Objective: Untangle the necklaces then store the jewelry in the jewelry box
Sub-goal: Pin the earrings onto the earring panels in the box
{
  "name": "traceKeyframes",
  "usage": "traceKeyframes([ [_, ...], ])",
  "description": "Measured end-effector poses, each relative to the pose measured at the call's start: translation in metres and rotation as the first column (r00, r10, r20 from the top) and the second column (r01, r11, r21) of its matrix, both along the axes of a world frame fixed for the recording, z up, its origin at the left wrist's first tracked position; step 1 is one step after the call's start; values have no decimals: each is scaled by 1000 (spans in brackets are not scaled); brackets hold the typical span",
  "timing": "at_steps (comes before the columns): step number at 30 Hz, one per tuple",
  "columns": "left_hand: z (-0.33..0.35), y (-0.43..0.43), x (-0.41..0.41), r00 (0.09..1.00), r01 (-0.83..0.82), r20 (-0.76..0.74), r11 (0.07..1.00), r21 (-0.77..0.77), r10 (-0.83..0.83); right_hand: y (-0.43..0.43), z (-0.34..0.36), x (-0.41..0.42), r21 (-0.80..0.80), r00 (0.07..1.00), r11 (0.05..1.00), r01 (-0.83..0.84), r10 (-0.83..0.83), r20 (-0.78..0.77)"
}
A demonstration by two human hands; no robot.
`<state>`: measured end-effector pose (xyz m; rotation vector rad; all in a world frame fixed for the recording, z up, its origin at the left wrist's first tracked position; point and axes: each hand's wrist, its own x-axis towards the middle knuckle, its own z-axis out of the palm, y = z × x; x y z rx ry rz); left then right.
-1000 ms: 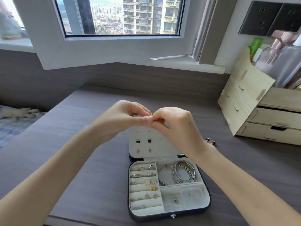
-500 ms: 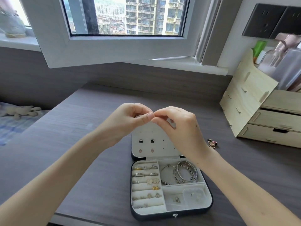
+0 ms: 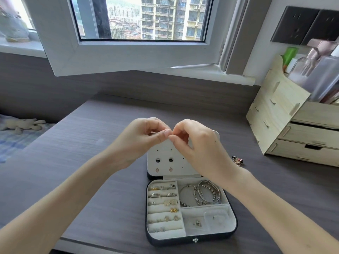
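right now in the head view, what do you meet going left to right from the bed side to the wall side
plush toy → left hand → right hand → small trinket → wooden drawer organizer

The jewelry box [image 3: 190, 241] lies open at lower centre on the surface, dark outside and pale inside, its lid [image 3: 183, 165] standing up behind with two pairs of studs [image 3: 171, 160]. Rings and earrings [image 3: 171, 202] fill the padded rows on its left, silver bangles [image 3: 207, 193] the upper right compartment, a small charm [image 3: 197, 223] and clear bag [image 3: 216, 217] the lower right. Above the lid, the left hand [image 3: 139, 142] and right hand [image 3: 200, 149] pinch a necklace too fine to make out.
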<state>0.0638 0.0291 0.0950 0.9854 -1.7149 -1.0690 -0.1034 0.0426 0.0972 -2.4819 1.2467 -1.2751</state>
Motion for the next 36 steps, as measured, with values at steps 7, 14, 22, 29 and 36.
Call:
traceKeyframes([
  [7,3,-1,0,995,84,60,996,30,-86,-4,12,-18,223,966,945,-241,257,-42],
  [14,4,2,0,985,111,138,992,-64,-101,-8,10,-21,288,945,904,-315,326,10],
  [22,2,0,-1,981,125,155,991,-54,-115,-9,12,-25,347,916,851,-394,393,77],
  [29,5,3,-1,983,130,136,990,-54,-122,-13,9,-21,396,915,825,-403,359,184],
  [36,6,-3,4,980,164,111,986,12,-164,-10,8,-15,386,931,851,-355,282,234],
])
